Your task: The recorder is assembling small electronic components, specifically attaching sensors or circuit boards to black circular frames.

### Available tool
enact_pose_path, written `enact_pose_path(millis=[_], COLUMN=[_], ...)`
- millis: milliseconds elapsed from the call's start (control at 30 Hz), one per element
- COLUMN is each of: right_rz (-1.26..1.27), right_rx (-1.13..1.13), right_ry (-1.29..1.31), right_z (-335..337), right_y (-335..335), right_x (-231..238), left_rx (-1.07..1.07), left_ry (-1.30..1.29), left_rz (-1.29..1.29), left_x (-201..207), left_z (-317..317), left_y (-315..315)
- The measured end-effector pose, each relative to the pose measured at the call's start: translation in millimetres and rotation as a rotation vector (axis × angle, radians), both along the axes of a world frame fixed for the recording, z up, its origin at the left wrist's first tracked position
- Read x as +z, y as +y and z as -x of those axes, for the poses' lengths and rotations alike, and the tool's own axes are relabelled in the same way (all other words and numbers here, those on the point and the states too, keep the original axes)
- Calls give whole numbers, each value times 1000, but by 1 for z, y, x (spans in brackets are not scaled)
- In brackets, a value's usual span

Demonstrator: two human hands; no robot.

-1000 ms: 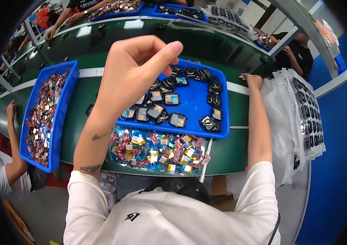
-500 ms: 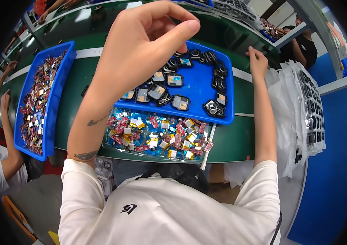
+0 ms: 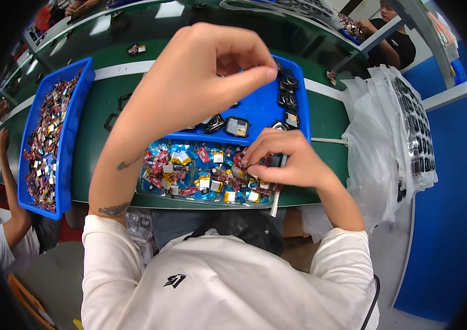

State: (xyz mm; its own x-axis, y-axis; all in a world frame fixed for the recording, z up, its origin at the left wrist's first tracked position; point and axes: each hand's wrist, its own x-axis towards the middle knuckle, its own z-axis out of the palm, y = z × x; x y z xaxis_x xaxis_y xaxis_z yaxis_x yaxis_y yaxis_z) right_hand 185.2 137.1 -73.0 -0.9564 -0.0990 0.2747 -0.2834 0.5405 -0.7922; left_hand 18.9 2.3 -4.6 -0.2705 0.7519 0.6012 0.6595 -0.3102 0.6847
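Note:
My left hand (image 3: 206, 82) is raised over a blue tray (image 3: 264, 102), thumb and fingers curled together at the tips; what they pinch, if anything, is hidden. Black square watch-like cases (image 3: 237, 126) lie in that tray, several partly behind my hand and forearm. Nearer me, a clear plastic tray (image 3: 141, 190) holds red circuit boards (image 3: 188, 191) and silver batteries with yellow tape (image 3: 217, 186). My right hand (image 3: 294, 157) is low over its right part, fingers closed against the thumb among the pieces. I cannot make out what is between them.
A long blue bin (image 3: 66, 187) full of small parts stands at left. Clear plastic bags (image 3: 363, 148) and stacked sheets of black parts (image 3: 418, 137) are at right, by a metal frame (image 3: 426, 47). A small reddish part (image 3: 330, 76) lies on the green surface. Other people work nearby.
My right hand has come from the far right, over the green surface, down to the clear tray. My left hand has dipped slightly nearer, still curled. A small reddish part now shows at far right.

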Motion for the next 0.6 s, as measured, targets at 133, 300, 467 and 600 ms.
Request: enact_pose_path(millis=[133, 300, 467, 600], right_rz=[519, 491, 297, -9], right_rx=[-96, -175, -224, -288], right_ry=[-58, 87, 265, 473], right_z=[8, 30, 42, 51], right_y=[14, 17, 15, 16], right_x=[25, 55, 66, 62], left_rx=[-79, -51, 113, 209], left_ry=[119, 164, 82, 28], left_rz=[71, 7, -62, 20], left_x=[5, 9, 13, 13], left_z=[0, -3, -5, -1], left_y=[-6, -10, -7, -7])
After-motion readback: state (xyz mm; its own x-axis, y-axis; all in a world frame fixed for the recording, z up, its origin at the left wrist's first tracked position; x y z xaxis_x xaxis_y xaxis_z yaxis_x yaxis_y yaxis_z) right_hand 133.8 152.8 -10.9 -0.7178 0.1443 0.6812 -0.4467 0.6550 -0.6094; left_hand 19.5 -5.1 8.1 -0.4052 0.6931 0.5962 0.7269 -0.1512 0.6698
